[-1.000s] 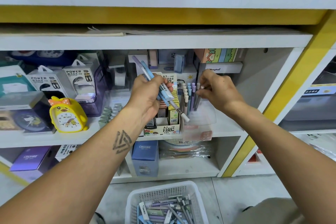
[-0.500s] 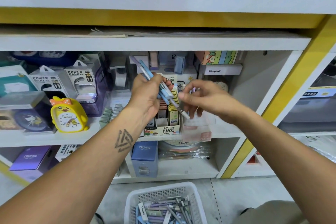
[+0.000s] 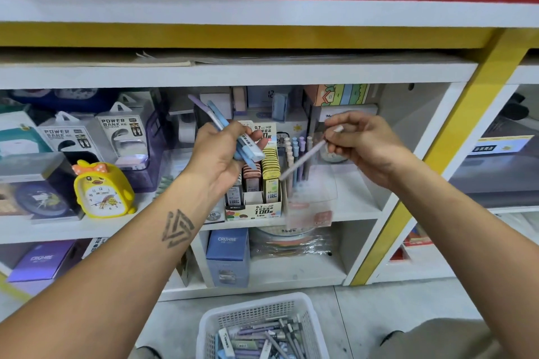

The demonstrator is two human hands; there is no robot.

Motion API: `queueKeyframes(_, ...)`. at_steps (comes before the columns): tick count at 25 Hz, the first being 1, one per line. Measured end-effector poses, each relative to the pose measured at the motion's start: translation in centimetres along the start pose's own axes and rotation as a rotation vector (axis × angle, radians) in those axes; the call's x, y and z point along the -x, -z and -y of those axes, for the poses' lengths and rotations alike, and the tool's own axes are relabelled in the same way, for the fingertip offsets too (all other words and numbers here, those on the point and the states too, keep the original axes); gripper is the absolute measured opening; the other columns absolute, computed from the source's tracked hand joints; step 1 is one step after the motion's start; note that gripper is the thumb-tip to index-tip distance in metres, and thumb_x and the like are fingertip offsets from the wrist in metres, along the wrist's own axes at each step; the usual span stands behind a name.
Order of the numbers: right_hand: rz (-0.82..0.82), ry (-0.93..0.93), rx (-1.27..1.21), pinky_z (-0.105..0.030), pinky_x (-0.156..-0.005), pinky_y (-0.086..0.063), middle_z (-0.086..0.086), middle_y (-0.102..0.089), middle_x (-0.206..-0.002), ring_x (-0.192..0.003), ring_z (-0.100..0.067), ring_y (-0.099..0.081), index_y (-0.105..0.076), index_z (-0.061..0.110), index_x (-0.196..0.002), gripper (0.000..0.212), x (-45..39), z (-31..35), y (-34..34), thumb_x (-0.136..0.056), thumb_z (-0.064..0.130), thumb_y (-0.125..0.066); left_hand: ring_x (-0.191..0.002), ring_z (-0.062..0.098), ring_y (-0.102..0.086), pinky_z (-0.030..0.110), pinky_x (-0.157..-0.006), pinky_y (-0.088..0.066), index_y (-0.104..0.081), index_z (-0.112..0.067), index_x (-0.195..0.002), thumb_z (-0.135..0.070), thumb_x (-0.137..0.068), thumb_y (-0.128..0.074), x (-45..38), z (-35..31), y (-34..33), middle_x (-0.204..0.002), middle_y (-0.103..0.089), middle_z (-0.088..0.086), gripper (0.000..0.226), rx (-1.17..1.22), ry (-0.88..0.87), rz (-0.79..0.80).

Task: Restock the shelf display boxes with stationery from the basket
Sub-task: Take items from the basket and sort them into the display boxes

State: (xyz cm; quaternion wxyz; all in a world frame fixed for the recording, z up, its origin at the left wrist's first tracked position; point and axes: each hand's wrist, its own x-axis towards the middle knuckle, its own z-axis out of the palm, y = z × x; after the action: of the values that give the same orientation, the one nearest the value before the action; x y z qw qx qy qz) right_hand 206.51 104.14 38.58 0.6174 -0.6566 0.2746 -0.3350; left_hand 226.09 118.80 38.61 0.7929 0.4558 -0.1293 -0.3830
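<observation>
My left hand (image 3: 219,154) grips a small bundle of pastel blue and lilac pens (image 3: 216,120) in front of the middle shelf. My right hand (image 3: 361,143) pinches one pale lilac pen (image 3: 304,160) by its upper end, its tip slanting down-left over a clear display box (image 3: 313,186) where several pastel pens (image 3: 296,151) stand upright. To the left of that box sits a cardboard display box of pencil-lead cases (image 3: 256,183). Below on the floor, a white plastic basket (image 3: 230,318) holds several more pens.
A yellow duck alarm clock (image 3: 102,189) and power bank packs (image 3: 122,137) stand on the shelf at left. Blue and purple boxes (image 3: 228,253) fill the lower shelf. A yellow upright post (image 3: 455,137) bounds the shelf bay on the right. My knee shows at bottom right.
My right hand went to the bundle in my left hand, took one lilac pen from it and drew it to the right, over the clear box. My left hand stayed in place.
</observation>
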Motion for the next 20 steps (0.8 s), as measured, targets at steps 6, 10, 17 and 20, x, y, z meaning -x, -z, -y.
queueKeyframes(6, -0.218, 0.228, 0.502, -0.032, -0.071, -0.061, -0.008, -0.072, -0.075, -0.065, -0.017, -0.071, -0.066, 0.013, -0.099, 0.01, -0.7, -0.6, 0.6, -0.092, 0.006, -0.07, -0.058, 0.023, -0.065, 0.035, -0.059, -0.059, -0.053, -0.002, -0.091, 0.011, -0.091, -0.055, 1.1, 1.0, -1.0, -0.071, -0.06, 0.015, 0.012, -0.128, 0.074, 0.078)
queueKeyframes(10, -0.111, 0.317, 0.874, -0.037, -0.077, -0.061, -0.003, -0.071, -0.085, -0.078, -0.017, -0.071, -0.068, 0.018, -0.104, 0.008, -0.7, -1.7, -0.5, -0.098, 0.015, -0.063, -0.059, 0.022, -0.067, 0.033, -0.058, -0.06, -0.055, -0.003, -0.101, 0.01, -0.091, -0.055, 1.6, 1.5, -1.5, -0.072, -0.061, 0.015, 0.016, -0.163, 0.119, 0.12)
queueKeyframes(17, 0.019, 0.306, 0.922, -0.043, -0.079, -0.06, 0.003, -0.069, -0.085, -0.081, -0.016, -0.069, -0.064, 0.03, -0.095, 0.009, -0.9, -2.4, -1.3, -0.096, 0.021, -0.066, -0.066, 0.028, -0.064, 0.034, -0.058, -0.058, -0.055, -0.003, -0.112, 0.012, -0.089, -0.055, 2.0, 1.7, -1.6, -0.075, -0.062, 0.017, 0.027, -0.198, 0.143, 0.198)
queueKeyframes(20, 0.09, 0.292, 0.906, -0.043, -0.078, -0.061, 0.009, -0.069, -0.082, -0.074, -0.003, -0.069, -0.055, 0.036, -0.095, 0.021, -0.8, -2.5, -1.6, -0.094, 0.019, -0.067, -0.065, 0.029, -0.063, 0.034, -0.058, -0.058, -0.056, -0.002, -0.115, 0.011, -0.09, -0.056, 2.2, 1.7, -1.5, -0.076, -0.064, 0.019, 0.029, -0.215, 0.153, 0.239)
